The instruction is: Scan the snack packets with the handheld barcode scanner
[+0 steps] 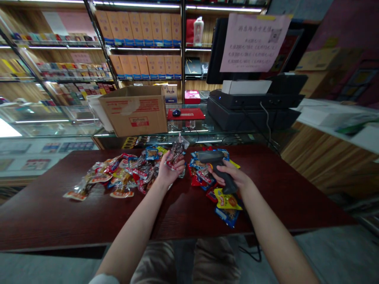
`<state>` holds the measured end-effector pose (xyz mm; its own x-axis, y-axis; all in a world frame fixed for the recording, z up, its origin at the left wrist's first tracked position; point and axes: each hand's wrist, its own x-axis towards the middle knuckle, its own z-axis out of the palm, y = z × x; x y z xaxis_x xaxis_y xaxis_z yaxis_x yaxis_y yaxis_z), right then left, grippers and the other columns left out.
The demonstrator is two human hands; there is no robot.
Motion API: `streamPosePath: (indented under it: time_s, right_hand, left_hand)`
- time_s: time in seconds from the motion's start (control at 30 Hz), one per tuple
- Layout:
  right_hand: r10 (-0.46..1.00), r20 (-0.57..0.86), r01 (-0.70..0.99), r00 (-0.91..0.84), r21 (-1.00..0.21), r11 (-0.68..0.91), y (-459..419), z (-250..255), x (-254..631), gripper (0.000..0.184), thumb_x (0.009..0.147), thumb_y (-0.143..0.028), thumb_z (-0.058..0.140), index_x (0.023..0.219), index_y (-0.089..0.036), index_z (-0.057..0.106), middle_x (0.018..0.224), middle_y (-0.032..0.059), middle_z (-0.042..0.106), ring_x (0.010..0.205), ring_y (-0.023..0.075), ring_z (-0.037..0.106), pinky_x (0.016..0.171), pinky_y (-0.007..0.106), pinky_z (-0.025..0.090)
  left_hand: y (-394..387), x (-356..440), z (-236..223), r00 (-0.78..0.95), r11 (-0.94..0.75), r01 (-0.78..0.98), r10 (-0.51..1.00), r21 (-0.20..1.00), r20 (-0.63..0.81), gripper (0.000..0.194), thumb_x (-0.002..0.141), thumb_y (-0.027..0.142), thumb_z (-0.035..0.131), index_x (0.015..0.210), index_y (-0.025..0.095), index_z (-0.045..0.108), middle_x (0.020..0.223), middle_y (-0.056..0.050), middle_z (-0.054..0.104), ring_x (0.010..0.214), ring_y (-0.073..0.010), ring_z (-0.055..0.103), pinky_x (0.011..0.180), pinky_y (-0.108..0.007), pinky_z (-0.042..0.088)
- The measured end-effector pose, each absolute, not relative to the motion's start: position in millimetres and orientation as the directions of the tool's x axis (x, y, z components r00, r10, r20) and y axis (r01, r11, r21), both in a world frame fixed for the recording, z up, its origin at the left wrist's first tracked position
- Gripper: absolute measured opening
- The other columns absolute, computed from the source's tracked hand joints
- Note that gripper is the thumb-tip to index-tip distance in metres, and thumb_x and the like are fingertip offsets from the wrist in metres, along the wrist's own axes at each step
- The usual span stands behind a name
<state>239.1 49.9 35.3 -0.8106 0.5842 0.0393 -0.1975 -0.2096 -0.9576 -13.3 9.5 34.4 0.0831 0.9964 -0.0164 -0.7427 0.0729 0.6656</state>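
Note:
My left hand (171,169) is closed on a clear vacuum-packed snack (178,148) with dark contents, lifted over the table. A dark grey barcode scanner (211,157) sits in my right hand (231,175), its head pointing left toward the packet. Left of my left hand spreads a loose heap of packaged snacks (121,173), in clear, red and blue wrappers. Under and around the scanner lies a second pile of snack packets (204,177), including a yellow packet (226,200) and a blue packet (227,216) nearest me.
The dark red table (180,217) carries both piles. Behind it, on a glass counter, stand an open cardboard box (134,114), a mouse (176,113) on a red mat (189,114), and a black register (251,110). A scanner cable hangs by my right forearm.

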Motion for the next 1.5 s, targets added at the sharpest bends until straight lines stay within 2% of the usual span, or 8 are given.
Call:
streamPosePath:
  time_s: [0.17, 0.27, 0.4, 0.63, 0.8, 0.97, 1.2, 1.5]
  right_hand:
    - [0.573, 0.063, -0.209, -0.817, -0.959, -0.192, 48.8, 38.3, 238.5, 0.030, 0.082, -0.040, 0.066, 0.092, -0.013, 0.059, 0.052, -0.0037, 0.050, 0.039, 0.0066, 0.038, 0.038, 0.020, 0.032]
    - [0.581, 0.066, -0.208, -0.811, -0.961, -0.183, 47.8, 39.4, 238.0, 0.029, 0.081, -0.039, 0.066, 0.092, -0.013, 0.059, 0.052, -0.0036, 0.049, 0.039, 0.0068, 0.038, 0.038, 0.020, 0.032]
    - [0.600, 0.054, -0.195, -0.798, -0.965, -0.173, 48.2, 38.4, 238.1, 0.029, 0.080, -0.038, 0.067, 0.093, -0.014, 0.059, 0.054, -0.0032, 0.051, 0.040, 0.0071, 0.038, 0.039, 0.020, 0.033]
    - [0.652, 0.065, -0.194, -0.756, -0.973, -0.128, 48.5, 38.3, 236.8, 0.026, 0.082, -0.037, 0.065, 0.091, -0.014, 0.057, 0.050, -0.0038, 0.050, 0.038, 0.0078, 0.040, 0.038, 0.020, 0.034]
    - [0.726, 0.079, -0.248, -0.684, -0.960, -0.130, 51.6, 35.6, 232.9, 0.024, 0.081, -0.035, 0.066, 0.089, -0.014, 0.057, 0.052, -0.0035, 0.051, 0.039, 0.0073, 0.041, 0.039, 0.021, 0.035]
    - [0.807, 0.141, -0.384, -0.574, -0.916, -0.113, 51.8, 37.3, 230.3, 0.023, 0.076, -0.031, 0.069, 0.090, -0.017, 0.058, 0.081, 0.0029, 0.062, 0.043, 0.0052, 0.041, 0.037, 0.021, 0.036]
    - [0.752, 0.147, -0.353, -0.642, -0.928, -0.120, 52.6, 34.2, 234.1, 0.023, 0.081, -0.034, 0.067, 0.095, -0.017, 0.059, 0.054, -0.0045, 0.048, 0.043, 0.0076, 0.038, 0.039, 0.020, 0.034]
    - [0.736, 0.103, -0.312, -0.669, -0.938, -0.153, 52.2, 35.2, 229.6, 0.028, 0.077, -0.039, 0.072, 0.086, -0.017, 0.056, 0.065, -0.0023, 0.051, 0.042, 0.0039, 0.037, 0.038, 0.019, 0.035]
  left_hand:
    - [13.3, -13.5, 28.4, 0.083, 0.073, -0.782, 0.996, 0.619, -0.013, 0.021, 0.083, 0.030, 0.049, 0.082, 0.016, 0.063, 0.076, -0.005, 0.061, 0.057, -0.0086, 0.051, 0.059, -0.025, 0.048]
    - [13.8, -11.7, 26.9, 0.040, 0.069, -0.719, 0.998, 0.691, -0.058, 0.024, 0.079, 0.027, 0.052, 0.095, 0.014, 0.065, 0.099, -0.010, 0.069, 0.088, -0.0179, 0.065, 0.085, -0.036, 0.053]
    - [13.7, -10.0, 25.7, 0.023, 0.034, -0.635, 0.999, 0.771, -0.025, 0.032, 0.078, 0.029, 0.061, 0.106, 0.016, 0.063, 0.122, -0.011, 0.065, 0.115, -0.0245, 0.061, 0.102, -0.044, 0.046]
    - [16.1, -5.4, 18.5, 0.014, -0.053, -0.509, 0.997, 0.859, 0.070, 0.047, 0.067, 0.024, 0.076, 0.110, 0.017, 0.060, 0.127, -0.012, 0.064, 0.111, -0.0275, 0.064, 0.100, -0.045, 0.047]
    - [17.2, -0.2, 12.0, 0.057, -0.060, -0.361, 0.995, 0.931, 0.086, 0.053, 0.064, 0.021, 0.077, 0.114, 0.017, 0.059, 0.120, -0.012, 0.068, 0.101, -0.0240, 0.068, 0.089, -0.036, 0.052]
    - [16.6, 3.6, 10.7, 0.065, -0.023, -0.312, 0.997, 0.950, 0.045, 0.060, 0.060, 0.017, 0.077, 0.116, 0.018, 0.055, 0.116, -0.011, 0.069, 0.091, -0.0231, 0.070, 0.079, -0.033, 0.054]
    - [14.0, 9.0, 14.0, 0.031, -0.079, -0.204, 0.996, 0.976, 0.087, 0.052, 0.059, 0.016, 0.076, 0.109, 0.016, 0.061, 0.117, -0.010, 0.066, 0.105, -0.0260, 0.065, 0.088, -0.034, 0.052]
    - [18.8, 6.5, 3.1, 0.088, -0.100, -0.070, 0.991, 0.993, 0.106, 0.066, 0.063, 0.018, 0.071, 0.126, 0.014, 0.051, 0.119, -0.012, 0.065, 0.107, -0.0247, 0.063, 0.099, -0.041, 0.047]
